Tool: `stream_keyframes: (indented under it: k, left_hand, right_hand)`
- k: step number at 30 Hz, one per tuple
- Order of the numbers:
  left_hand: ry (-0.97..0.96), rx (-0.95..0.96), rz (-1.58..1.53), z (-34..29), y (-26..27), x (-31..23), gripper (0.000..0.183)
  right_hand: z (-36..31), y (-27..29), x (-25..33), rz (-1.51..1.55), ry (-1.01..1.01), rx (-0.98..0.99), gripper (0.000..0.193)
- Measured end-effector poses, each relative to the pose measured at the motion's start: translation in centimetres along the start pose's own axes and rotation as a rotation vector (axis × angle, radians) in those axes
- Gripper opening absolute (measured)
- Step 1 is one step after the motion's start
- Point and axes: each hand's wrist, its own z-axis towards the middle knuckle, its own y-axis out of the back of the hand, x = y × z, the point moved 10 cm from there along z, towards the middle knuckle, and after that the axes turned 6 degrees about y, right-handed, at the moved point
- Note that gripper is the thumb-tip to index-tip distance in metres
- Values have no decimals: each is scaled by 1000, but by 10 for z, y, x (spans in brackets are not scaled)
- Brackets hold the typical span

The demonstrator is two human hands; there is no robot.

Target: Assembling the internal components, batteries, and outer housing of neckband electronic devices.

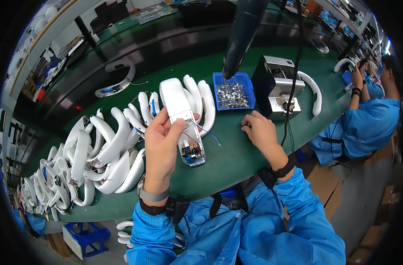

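My left hand [164, 134] grips a white curved plastic housing [172, 99], its thumb pressed on the face and fingers behind. At the housing's near end is an opening with a small circuit board [191, 152]; thin red and blue wires [212, 134] come out along its side. Over the green table, my right hand [259, 131] is closed, fingers curled toward the thumb; whatever lies between the fingertips is too small or hidden to make out. Just beyond it stands a blue bin [253, 90] of small metal parts [231, 95].
A dark cylindrical tool [243, 39] hangs above the bin. Right of it sits a black and silver machine [276, 84] with a cable in front. Many white curved housings [115, 137] are heaped at left; another [314, 92] lies behind the machine. A co-worker [365, 119] sits at right.
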Motion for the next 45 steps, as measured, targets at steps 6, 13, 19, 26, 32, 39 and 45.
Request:
stream_keyframes:
  k: [6,13,19,26,32,39,45]
  left_hand:
    - [-8,-4,-53,1,-4,0,57]
    - [-165,-109,-9,-5,-16,-22,59]
    - [-24,8,100,-6,-14,-19,24]
    - [-48,-10,25,-3,2,-17,25]
    - [-1,-1,-2,1,7,-5,17]
    - [-23,-36,-15,-1,6,-14,16]
    - [-15,1,-41,-1,3,-14,16]
  right_hand:
    - [-1,-6,-8,-83,-31,24,13]
    - [19,56,58,490,61,-34,11]
    - [33,145,192,305,703,-413,12]
    - [39,134,219,124,910,-369,13]
    - [34,131,219,152,899,-334,14]
    - [6,163,177,280,815,-745,38]
    - [109,153,129,1481,378,-334,50]
